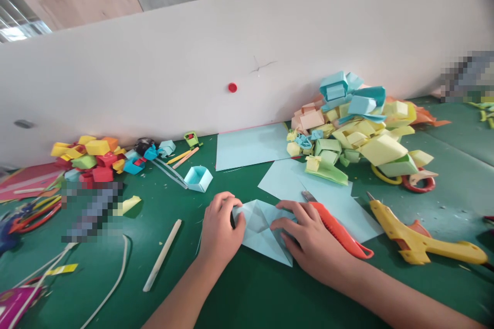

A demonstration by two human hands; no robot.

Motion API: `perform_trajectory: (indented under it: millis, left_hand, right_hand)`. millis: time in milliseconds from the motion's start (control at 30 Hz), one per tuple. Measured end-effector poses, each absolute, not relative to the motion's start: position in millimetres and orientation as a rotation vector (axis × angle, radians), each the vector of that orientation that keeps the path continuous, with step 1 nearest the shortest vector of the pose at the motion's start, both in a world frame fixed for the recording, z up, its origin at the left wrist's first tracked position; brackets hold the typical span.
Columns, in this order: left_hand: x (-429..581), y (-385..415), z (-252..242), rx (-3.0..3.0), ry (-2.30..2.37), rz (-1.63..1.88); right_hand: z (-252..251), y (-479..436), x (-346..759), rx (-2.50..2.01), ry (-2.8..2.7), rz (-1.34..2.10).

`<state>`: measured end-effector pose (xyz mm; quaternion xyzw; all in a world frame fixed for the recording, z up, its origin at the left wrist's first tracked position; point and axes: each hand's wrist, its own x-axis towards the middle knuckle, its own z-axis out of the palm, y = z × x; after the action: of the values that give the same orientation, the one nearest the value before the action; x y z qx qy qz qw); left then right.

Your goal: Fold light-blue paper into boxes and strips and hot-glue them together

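A sheet of light blue paper with crease lines and folded-in flaps lies on the green table in front of me. My left hand grips its left edge, thumb and fingers closed about it. From the other side, my right hand holds the right edge between curled fingers and thumb. Just past my right hand lies a red utility knife with its blade out, partly hidden by that hand. It rests over more light blue paper. A small open light blue paper box sits beyond my left hand.
A yellow glue gun lies at right, below a heap of folded paper pieces. Colourful paper boxes are piled at left. A pale stick and a white cable lie nearer me. A white board borders the table's back.
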<state>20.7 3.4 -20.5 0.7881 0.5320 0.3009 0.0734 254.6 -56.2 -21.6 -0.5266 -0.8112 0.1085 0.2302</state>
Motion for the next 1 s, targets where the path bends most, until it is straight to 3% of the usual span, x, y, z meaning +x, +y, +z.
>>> perform_trajectory:
  millis: [167,400,1000]
  left_hand:
    - [20.1,-2.1,-16.5,2.321,1.291,0.998]
    - [23.9,-8.5,-5.8,2.519,0.982,0.539]
    - [26.6,-4.1,-10.5,2.66,0.929,0.529]
  right_hand:
    - [-19.7,-55.5,254.6,-1.459,-2.242,0.325]
    - [-22.3,-55.3,254.7,-1.452,-2.227,0.339]
    - [-20.7,-55.9,255.4,-1.438,-2.23,0.341]
